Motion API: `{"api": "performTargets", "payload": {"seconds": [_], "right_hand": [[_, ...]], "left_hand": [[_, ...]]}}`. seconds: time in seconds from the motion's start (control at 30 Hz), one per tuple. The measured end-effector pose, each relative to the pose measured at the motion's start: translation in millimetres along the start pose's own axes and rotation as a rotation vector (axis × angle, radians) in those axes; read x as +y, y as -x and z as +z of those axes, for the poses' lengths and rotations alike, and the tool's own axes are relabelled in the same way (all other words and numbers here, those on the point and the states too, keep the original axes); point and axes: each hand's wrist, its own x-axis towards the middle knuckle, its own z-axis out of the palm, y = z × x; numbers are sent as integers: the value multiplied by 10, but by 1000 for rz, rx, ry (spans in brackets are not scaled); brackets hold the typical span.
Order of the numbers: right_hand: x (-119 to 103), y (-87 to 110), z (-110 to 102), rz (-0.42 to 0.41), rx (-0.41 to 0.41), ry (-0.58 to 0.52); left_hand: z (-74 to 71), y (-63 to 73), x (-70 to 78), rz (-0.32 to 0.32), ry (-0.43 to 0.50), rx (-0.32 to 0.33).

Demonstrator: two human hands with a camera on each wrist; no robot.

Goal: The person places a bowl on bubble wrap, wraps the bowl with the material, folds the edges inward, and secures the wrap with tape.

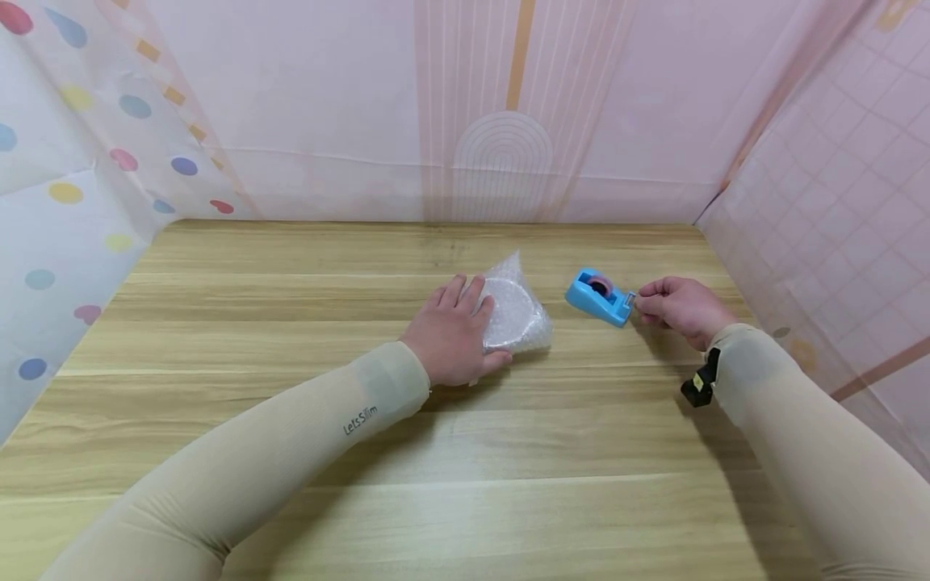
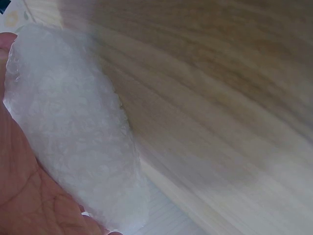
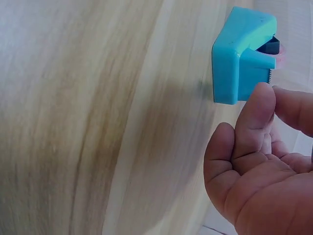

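A bubble-wrapped packet (image 1: 512,316) with a round outline inside lies on the table. My left hand (image 1: 452,332) rests on its left side, fingers spread and fairly straight. In the left wrist view the bubble wrap (image 2: 78,127) shows beside the palm (image 2: 29,181); the fingertips are mostly hidden. To the right stands a blue tape dispenser (image 1: 594,300) with a pinkish roll of tape (image 1: 601,286). My right hand (image 1: 683,308) is at its cutter end, thumb and index finger pinching the tape end there. The serrated cutter (image 3: 270,76) sits just beyond the fingertips in the right wrist view.
The wood-grain table (image 1: 465,492) reaches back to a pink patterned cloth wall (image 1: 327,105). Dotted cloth (image 1: 80,234) hangs on the left, gridded cloth (image 1: 850,194) on the right.
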Motion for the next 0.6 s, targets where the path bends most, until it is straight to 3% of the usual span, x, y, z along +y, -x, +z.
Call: {"api": "performTargets", "payload": {"seconds": [0.6], "right_hand": [[-19,7,-20,42,5,113]], "left_hand": [[-7,0,4,-6,-9,-9]]}}
